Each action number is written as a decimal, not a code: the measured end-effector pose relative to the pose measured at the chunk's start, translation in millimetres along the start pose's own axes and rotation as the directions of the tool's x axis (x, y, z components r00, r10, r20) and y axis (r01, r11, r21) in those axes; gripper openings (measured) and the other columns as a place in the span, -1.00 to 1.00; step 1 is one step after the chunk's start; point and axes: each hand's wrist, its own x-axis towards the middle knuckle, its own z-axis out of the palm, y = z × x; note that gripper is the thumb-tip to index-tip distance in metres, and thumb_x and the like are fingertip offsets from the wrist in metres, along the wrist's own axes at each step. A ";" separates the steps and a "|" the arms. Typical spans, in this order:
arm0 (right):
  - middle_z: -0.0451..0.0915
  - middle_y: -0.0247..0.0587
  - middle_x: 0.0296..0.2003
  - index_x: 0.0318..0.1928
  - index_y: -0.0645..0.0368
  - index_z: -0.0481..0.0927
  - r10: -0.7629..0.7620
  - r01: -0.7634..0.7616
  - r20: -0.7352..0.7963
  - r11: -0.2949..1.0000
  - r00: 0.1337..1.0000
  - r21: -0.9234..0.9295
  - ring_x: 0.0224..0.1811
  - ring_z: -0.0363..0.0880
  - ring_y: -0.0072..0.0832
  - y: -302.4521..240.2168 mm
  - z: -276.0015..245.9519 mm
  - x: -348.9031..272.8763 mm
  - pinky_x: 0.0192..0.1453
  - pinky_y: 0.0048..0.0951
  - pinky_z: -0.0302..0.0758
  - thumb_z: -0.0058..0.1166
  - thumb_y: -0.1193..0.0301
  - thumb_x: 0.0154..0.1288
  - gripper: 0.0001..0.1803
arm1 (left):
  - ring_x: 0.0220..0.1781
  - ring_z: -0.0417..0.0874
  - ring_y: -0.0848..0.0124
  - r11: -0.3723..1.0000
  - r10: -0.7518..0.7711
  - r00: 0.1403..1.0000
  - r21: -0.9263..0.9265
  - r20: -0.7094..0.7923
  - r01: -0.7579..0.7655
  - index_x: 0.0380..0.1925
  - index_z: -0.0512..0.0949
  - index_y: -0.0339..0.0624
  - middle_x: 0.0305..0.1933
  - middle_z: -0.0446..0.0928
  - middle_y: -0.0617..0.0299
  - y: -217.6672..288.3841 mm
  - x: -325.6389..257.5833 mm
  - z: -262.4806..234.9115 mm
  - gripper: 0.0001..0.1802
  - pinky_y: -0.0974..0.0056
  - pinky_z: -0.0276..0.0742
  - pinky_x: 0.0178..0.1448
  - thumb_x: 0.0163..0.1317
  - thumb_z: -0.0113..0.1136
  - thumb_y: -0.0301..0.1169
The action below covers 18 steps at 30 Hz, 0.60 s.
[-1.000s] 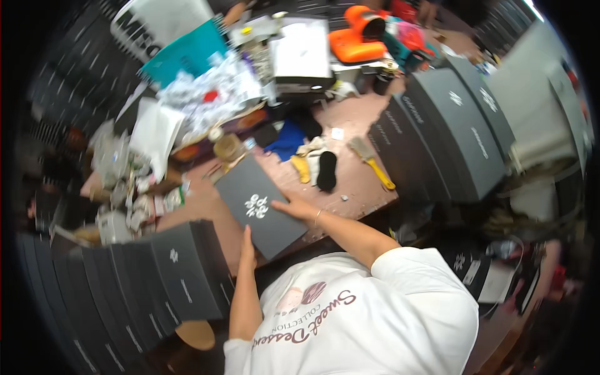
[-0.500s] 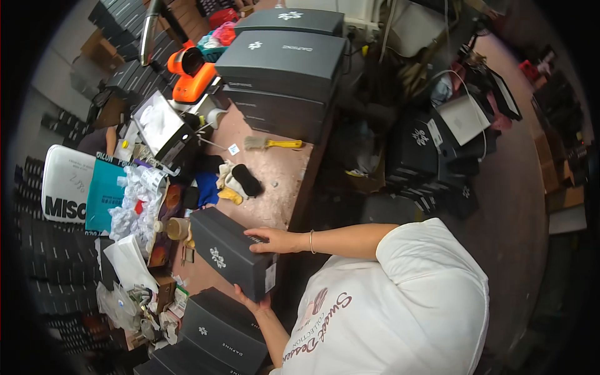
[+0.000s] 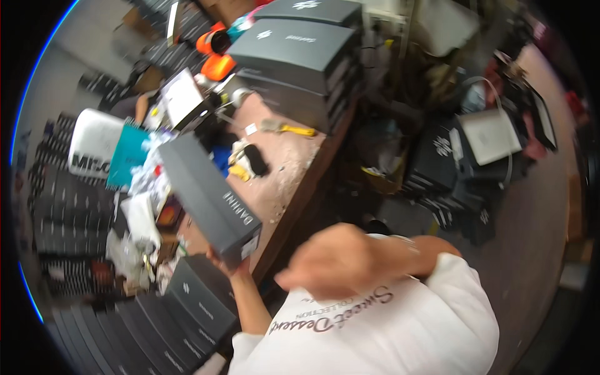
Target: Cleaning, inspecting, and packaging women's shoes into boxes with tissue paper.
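Observation:
A dark grey lidded shoe box (image 3: 209, 194) is raised over the table, tilted, its long side turned toward me. Its near end rests in my left hand (image 3: 229, 264), whose fingers grip the lower corner and are partly hidden beneath it. My right hand (image 3: 334, 262) is off the box, in front of my white shirt. Motion smears its fingers, so their shape is unclear. Beyond the box a black and cream brush or cloth bundle (image 3: 253, 157) lies beside a yellow cloth (image 3: 237, 172). Farther off is a yellow-handled brush (image 3: 294, 129).
Stacked dark shoe boxes (image 3: 294, 56) stand at the table's far end, with a row of more boxes (image 3: 156, 319) at lower left. An open box with white paper (image 3: 182, 100), an orange device (image 3: 217, 65) and crumpled paper (image 3: 147, 178) crowd the left side. More boxes (image 3: 431, 153) are piled at right.
The shoe box has been lifted off the table and tipped up in my left hand. My right hand has let go of it and moved back toward my body. The view has shifted.

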 end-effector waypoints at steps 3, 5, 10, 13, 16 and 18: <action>0.52 -0.28 -0.46 -0.19 0.26 0.59 -0.149 0.159 0.148 0.985 0.978 -0.064 -0.62 0.44 -0.58 -47.3 -72.0 17.6 -0.65 -0.57 0.29 0.11 0.52 0.00 -0.72 | 0.26 0.42 0.14 0.995 -0.034 0.996 -0.095 -0.081 0.026 0.20 0.40 -0.02 0.22 0.44 0.21 -20.9 -5.6 4.2 -0.22 -0.05 0.28 0.34 0.04 0.13 0.18; 0.53 -0.26 -0.46 -0.20 0.31 0.60 -0.172 0.189 0.136 0.974 0.976 -0.125 -0.59 0.44 -0.59 -52.0 -96.7 16.2 -0.63 -0.59 0.29 0.11 0.46 -0.01 -0.69 | 0.26 0.41 0.14 0.982 -0.111 0.994 -0.156 -0.015 0.107 0.20 0.40 0.01 0.22 0.44 0.23 -45.6 8.9 19.2 -0.21 -0.05 0.29 0.34 0.02 0.14 0.20; 0.39 -0.35 -0.56 -0.33 0.34 0.58 0.031 -0.029 0.077 0.999 0.997 -0.029 -0.65 0.44 -0.62 -55.0 -138.7 13.1 -0.65 -0.62 0.28 0.10 0.48 -0.06 -0.77 | 0.30 0.37 0.13 0.972 -0.143 0.988 -0.180 0.058 0.151 0.22 0.39 0.09 0.27 0.40 0.24 -91.7 37.9 50.7 -0.19 -0.09 0.25 0.37 0.01 0.16 0.27; 0.37 -0.36 -0.60 -0.39 0.34 0.56 -0.110 0.110 -0.005 0.993 0.994 0.044 -0.66 0.40 -0.55 -39.6 -147.4 8.3 -0.68 -0.54 0.28 0.09 0.44 -0.09 -0.77 | 0.25 0.36 -0.08 0.956 -0.033 0.998 -0.288 0.054 0.047 0.19 0.39 -0.14 0.22 0.40 0.00 -87.4 49.3 109.3 -0.30 -0.18 0.30 0.25 0.11 0.24 0.00; 0.37 -0.35 -0.61 -0.38 0.36 0.55 -0.129 0.130 -0.016 0.989 0.991 0.072 -0.67 0.38 -0.56 -38.7 -157.5 14.5 -0.70 -0.53 0.27 0.08 0.43 -0.10 -0.75 | 0.39 0.21 -0.09 0.988 0.078 0.978 -0.150 0.194 -0.049 0.30 0.28 -0.07 0.37 0.24 -0.02 -66.3 78.7 154.7 -0.22 -0.24 0.14 0.37 0.13 0.22 0.03; 0.39 -0.34 -0.60 -0.42 0.29 0.52 -0.102 0.102 0.036 0.995 0.994 -0.010 -0.65 0.41 -0.55 -39.5 -156.2 11.7 -0.67 -0.52 0.29 0.08 0.44 -0.08 -0.82 | 0.41 0.18 -0.06 0.992 0.105 0.961 -0.091 0.257 -0.084 0.31 0.26 -0.05 0.38 0.22 -0.01 -55.4 103.5 186.8 -0.17 -0.29 0.07 0.39 0.10 0.23 0.10</action>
